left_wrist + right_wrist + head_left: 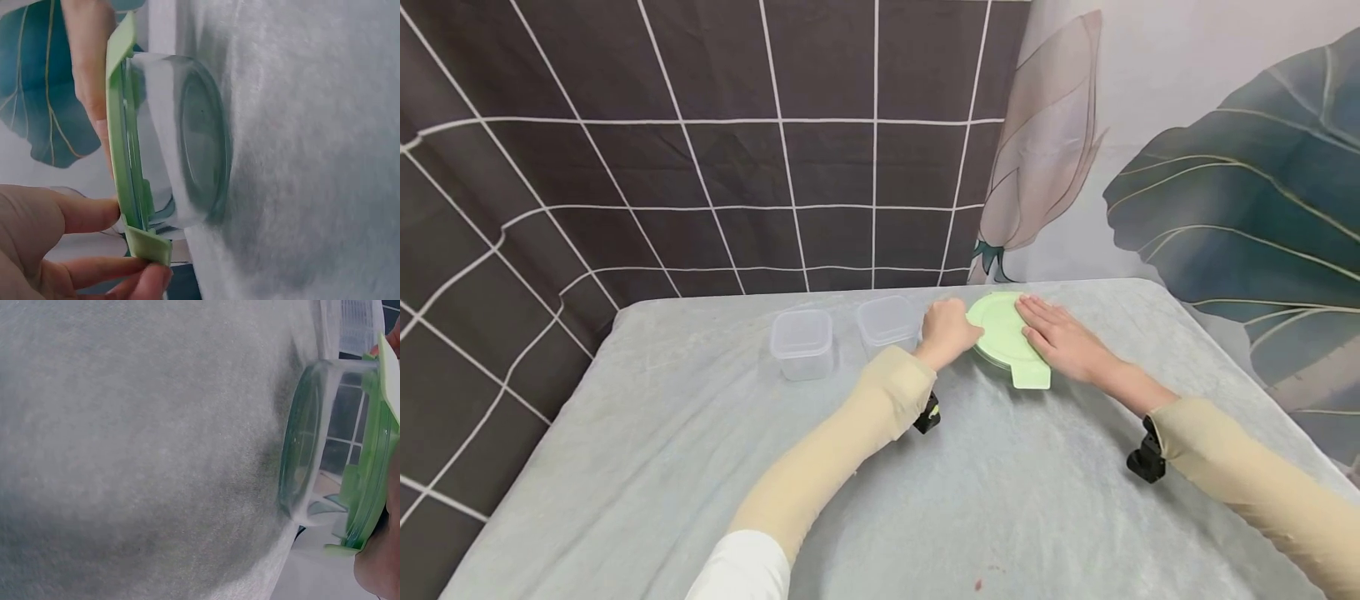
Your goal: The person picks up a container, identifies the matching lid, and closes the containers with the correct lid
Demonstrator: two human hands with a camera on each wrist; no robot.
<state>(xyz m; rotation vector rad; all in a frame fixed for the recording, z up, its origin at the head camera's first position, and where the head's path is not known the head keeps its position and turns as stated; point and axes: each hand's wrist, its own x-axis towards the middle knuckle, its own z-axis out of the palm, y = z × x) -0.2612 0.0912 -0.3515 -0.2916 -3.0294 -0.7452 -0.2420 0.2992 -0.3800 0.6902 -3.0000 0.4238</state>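
A round glass food container (312, 444) stands on the cloth-covered table, its pale green lid (1006, 327) on top. My left hand (949, 333) is at the lid's left side. In the left wrist view its thumb lies on the lid's edge and its fingers are beneath a side flap (149, 245), pinching it. My right hand (1063, 337) lies flat on the lid's right part with fingers straight. Another flap (1032, 377) sticks out from the front of the lid. Through the glass I see no contents.
Two clear square plastic boxes with lids, one at the left (802, 343) and one nearer (887, 323) my left hand, stand on the grey tablecloth (700, 467). Behind the table hang a dark grid-patterned curtain (700, 167) and a leaf-print cloth (1247, 192).
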